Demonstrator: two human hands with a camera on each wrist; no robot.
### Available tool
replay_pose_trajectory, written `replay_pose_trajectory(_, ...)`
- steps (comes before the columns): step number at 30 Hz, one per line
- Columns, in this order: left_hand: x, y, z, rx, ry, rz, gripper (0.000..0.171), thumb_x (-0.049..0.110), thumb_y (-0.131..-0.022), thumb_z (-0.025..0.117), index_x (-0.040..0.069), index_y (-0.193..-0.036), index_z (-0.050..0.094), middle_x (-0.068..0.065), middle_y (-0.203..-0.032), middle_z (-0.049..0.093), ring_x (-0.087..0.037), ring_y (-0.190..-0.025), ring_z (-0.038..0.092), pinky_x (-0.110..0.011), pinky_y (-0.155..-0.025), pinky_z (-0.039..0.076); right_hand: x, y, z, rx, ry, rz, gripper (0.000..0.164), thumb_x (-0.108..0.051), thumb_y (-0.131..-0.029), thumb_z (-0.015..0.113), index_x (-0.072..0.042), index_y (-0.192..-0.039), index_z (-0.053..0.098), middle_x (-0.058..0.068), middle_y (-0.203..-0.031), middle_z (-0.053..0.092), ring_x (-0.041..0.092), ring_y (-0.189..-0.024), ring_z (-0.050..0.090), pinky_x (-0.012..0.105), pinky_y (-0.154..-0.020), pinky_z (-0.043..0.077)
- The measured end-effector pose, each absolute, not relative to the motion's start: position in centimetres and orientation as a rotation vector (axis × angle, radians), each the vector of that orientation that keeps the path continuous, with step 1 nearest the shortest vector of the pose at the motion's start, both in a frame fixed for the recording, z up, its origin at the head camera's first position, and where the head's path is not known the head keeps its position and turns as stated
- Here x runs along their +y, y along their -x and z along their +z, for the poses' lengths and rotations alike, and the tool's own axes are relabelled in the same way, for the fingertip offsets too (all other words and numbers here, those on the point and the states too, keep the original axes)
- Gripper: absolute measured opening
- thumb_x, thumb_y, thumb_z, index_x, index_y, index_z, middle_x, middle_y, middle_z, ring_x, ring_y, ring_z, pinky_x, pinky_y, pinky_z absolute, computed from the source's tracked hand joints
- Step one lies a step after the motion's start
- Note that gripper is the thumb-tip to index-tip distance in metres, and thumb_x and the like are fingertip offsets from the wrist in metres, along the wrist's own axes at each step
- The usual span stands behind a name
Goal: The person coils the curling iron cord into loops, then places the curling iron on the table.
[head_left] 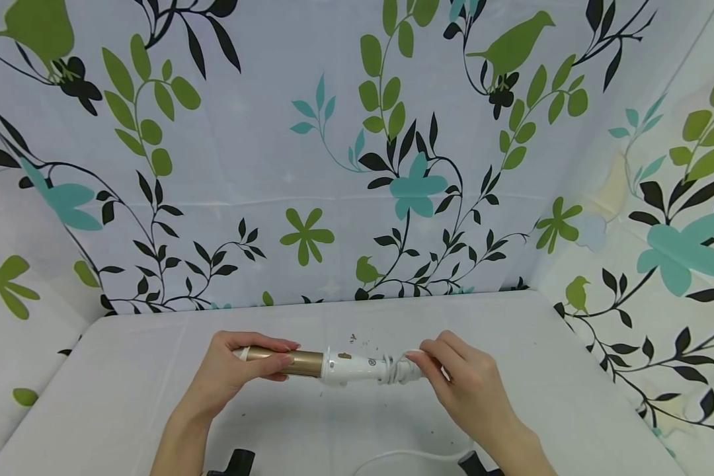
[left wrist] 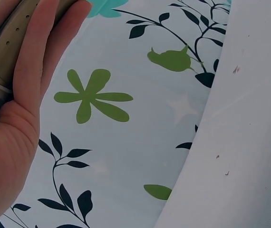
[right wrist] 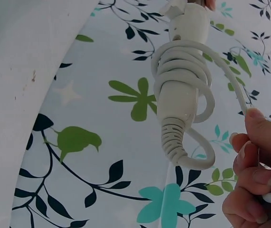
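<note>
A hair curling iron with a gold barrel and a white handle is held lengthwise above the table in the head view. My left hand grips the barrel, thumb on the near side and fingers over the far side. Small holes dot the gold part in the left wrist view. Several loops of white cord are wound round the handle in the right wrist view. Off to the handle's end, my right hand pinches the cord between thumb and fingers, and a stretch runs taut from the loops to it.
Beneath the hands lies a white table with small brown specks scattered on it. Loose cord trails near the front edge. A curtain printed with leaves and birds stands behind and at both sides.
</note>
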State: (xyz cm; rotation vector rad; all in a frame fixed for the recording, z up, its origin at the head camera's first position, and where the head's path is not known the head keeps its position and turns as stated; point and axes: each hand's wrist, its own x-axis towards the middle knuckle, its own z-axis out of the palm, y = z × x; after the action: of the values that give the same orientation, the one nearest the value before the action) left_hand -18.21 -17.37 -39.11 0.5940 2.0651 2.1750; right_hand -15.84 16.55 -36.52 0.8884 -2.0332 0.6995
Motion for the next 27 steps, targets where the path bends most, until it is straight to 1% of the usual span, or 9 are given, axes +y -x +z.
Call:
replay_pose_trajectory(2, -17.4, 18.2, -39.1, 2.055, -0.617, 2.175, 0.021, -0.001, -0.079, 0.071, -0.011, -0.098, 0.067, -0.026, -0.104, 0.066, -0.037, -0.088, 0.066, -0.052, -0.069, 0.058, 16.6, 15.8, -36.5, -2.063, -0.884, 0.714, 0.009, -0.016, -0.081, 0.073, -0.014, -0.082, 0.065, -0.011, -0.072, 0.048, -0.004, -0.055, 0.038, 0.001, -0.046, 0.031)
replay_pose_trajectory(5, -17.6, 18.2, -39.1, 2.032, -0.646, 2.182, 0.021, -0.004, -0.080, 0.070, -0.013, -0.098, 0.066, -0.024, -0.103, 0.067, -0.038, -0.087, 0.066, -0.054, -0.067, 0.057, 16.7, 15.9, -36.3, -2.060, -0.919, 0.754, 0.005, -0.015, -0.087, 0.067, -0.011, -0.087, 0.067, -0.009, -0.075, 0.048, -0.003, -0.059, 0.039, 0.003, -0.047, 0.034)
replay_pose_trajectory(9, -17.8, 18.2, -39.2, 2.025, -0.659, 2.179, 0.020, -0.005, -0.079, 0.070, -0.012, -0.097, 0.067, -0.021, -0.102, 0.069, -0.037, -0.086, 0.067, -0.054, -0.066, 0.057, 17.0, 16.1, -36.3, -2.029, -0.967, 0.792, 0.018, -0.019, -0.095, 0.056, -0.007, -0.091, 0.069, -0.007, -0.078, 0.050, -0.002, -0.061, 0.039, 0.004, -0.049, 0.034)
replay_pose_trajectory(13, -17.9, 18.0, -39.1, 2.016, -0.656, 2.168, 0.019, -0.005, -0.079, 0.070, -0.010, -0.097, 0.067, -0.021, -0.102, 0.069, -0.035, -0.083, 0.067, -0.054, -0.066, 0.057, 17.1, 16.2, -36.4, -2.010, -0.903, 0.751, 0.017, -0.025, -0.092, 0.061, -0.010, -0.087, 0.068, -0.008, -0.074, 0.054, -0.003, -0.056, 0.037, 0.002, -0.047, 0.031)
replay_pose_trajectory(15, -17.9, 17.9, -39.1, 2.012, -0.649, 2.164, 0.019, -0.005, -0.079, 0.070, -0.010, -0.097, 0.068, -0.021, -0.101, 0.069, -0.035, -0.083, 0.067, -0.054, -0.065, 0.057, 17.2, 16.3, -36.4, -1.995, -0.845, 0.707, 0.022, -0.032, -0.089, 0.064, -0.012, -0.082, 0.066, -0.011, -0.069, 0.054, -0.004, -0.053, 0.036, 0.002, -0.045, 0.028)
replay_pose_trajectory(19, -18.0, 17.8, -39.0, 2.017, -0.638, 2.148, 0.020, -0.005, -0.077, 0.071, -0.009, -0.096, 0.069, -0.019, -0.099, 0.070, -0.033, -0.082, 0.067, -0.053, -0.065, 0.057, 17.3, 16.3, -36.5, -1.974, -0.791, 0.684, 0.033, -0.045, -0.086, 0.062, -0.015, -0.076, 0.064, -0.015, -0.060, 0.044, -0.007, -0.051, 0.030, 0.001, -0.043, 0.021)
replay_pose_trajectory(22, -17.9, 17.8, -39.0, 1.999, -0.661, 2.141, 0.020, -0.006, -0.076, 0.071, -0.009, -0.095, 0.069, -0.019, -0.099, 0.070, -0.033, -0.085, 0.066, -0.054, -0.065, 0.057, 17.4, 16.4, -36.7, -1.970, -0.841, 0.780, 0.023, -0.037, -0.083, 0.069, -0.016, -0.075, 0.066, -0.015, -0.060, 0.039, -0.007, -0.052, 0.031, 0.001, -0.043, 0.022)
replay_pose_trajectory(25, -17.8, 17.8, -39.0, 1.966, -0.678, 2.152, 0.018, -0.008, -0.075, 0.071, -0.009, -0.093, 0.070, -0.020, -0.098, 0.070, -0.033, -0.090, 0.066, -0.056, -0.064, 0.056, 17.4, 16.6, -36.9, -1.991, -0.923, 0.916, 0.008, -0.018, -0.077, 0.077, -0.016, -0.081, 0.070, -0.013, -0.063, 0.041, -0.006, -0.054, 0.033, 0.002, -0.043, 0.026)
replay_pose_trajectory(27, -17.7, 17.8, -39.0, 1.948, -0.693, 2.162, 0.017, -0.008, -0.075, 0.070, -0.008, -0.092, 0.070, -0.019, -0.097, 0.070, -0.033, -0.093, 0.065, -0.057, -0.063, 0.056, 17.4, 16.9, -37.1, -2.030, -0.975, 1.015, 0.016, -0.006, -0.075, 0.077, -0.015, -0.087, 0.071, -0.013, -0.067, 0.043, -0.005, -0.056, 0.035, 0.004, -0.044, 0.029)
